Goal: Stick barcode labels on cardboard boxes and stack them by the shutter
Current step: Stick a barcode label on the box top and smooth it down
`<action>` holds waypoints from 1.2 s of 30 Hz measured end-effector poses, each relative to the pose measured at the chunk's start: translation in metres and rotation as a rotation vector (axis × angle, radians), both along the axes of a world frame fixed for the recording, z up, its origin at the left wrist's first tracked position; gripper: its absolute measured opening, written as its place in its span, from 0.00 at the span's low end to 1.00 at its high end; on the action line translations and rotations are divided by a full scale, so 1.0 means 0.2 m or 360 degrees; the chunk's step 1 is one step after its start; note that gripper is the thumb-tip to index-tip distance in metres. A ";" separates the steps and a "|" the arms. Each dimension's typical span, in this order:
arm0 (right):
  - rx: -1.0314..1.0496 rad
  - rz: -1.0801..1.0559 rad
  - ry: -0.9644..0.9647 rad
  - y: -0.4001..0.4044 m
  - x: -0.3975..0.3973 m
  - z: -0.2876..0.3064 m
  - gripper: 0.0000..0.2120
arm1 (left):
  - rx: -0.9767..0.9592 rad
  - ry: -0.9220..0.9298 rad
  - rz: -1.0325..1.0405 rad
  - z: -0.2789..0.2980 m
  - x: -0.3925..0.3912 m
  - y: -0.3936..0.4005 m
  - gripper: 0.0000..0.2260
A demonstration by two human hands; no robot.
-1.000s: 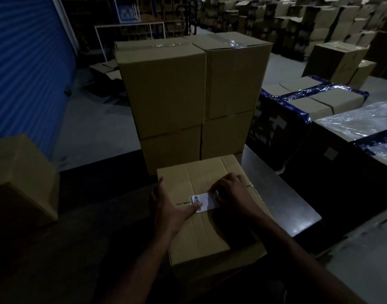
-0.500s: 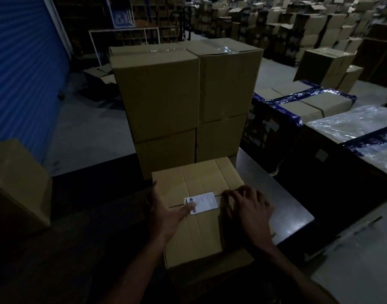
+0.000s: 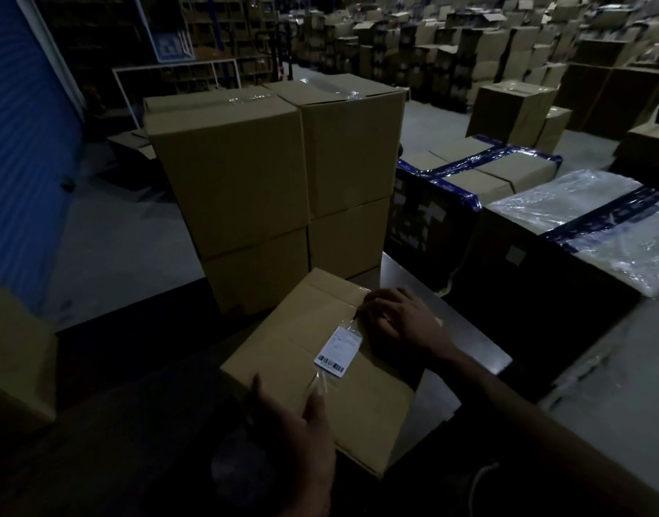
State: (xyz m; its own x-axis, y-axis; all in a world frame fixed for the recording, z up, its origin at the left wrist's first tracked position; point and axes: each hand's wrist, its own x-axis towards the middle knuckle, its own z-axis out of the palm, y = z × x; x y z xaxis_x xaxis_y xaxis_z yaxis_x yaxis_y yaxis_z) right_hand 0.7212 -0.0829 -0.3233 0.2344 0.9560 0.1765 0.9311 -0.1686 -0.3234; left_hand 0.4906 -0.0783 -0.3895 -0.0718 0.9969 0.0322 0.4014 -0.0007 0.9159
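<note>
- On the dim work table (image 3: pixel 480 352), a sealed cardboard box (image 3: pixel 283 363) sits skewed, one corner turned toward the person, probably to bring the side edges within reach for lifting.
- Barcode label (image 3: pixel 338 351): white, stuck flat across the box's taped centre seam, barcode end toward the near side. It looks fully applied; no corner appears lifted, though the light is poor.
- Left hand (image 3: pixel 301 434): on the near corner of the box, thumb spread wide to one side, fingers extended along the top face just short of the label. It braces the box and encloses nothing.
- Right hand (image 3: pixel 398 322): lies on the far right part of the lid, fingers loosely bent over the seam beside the label. Judged a steadying press, not a grasp, though the shadow leaves some doubt.
- Beyond the table, four stacked boxes (image 3: pixel 275 181) stand two-high, two-wide, between the table and the blue shutter (image 3: pixel 22 162) at left.
- Judgement: labelling of this box is finished; carrying it to the stack is the likely next step.
</note>
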 end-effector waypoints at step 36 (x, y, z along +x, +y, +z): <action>-0.0138 -0.0465 0.0275 0.06 -0.26 0.01 0.16 | 0.0427 0.1195 -0.0696 0.24 -0.01 0.59 0.59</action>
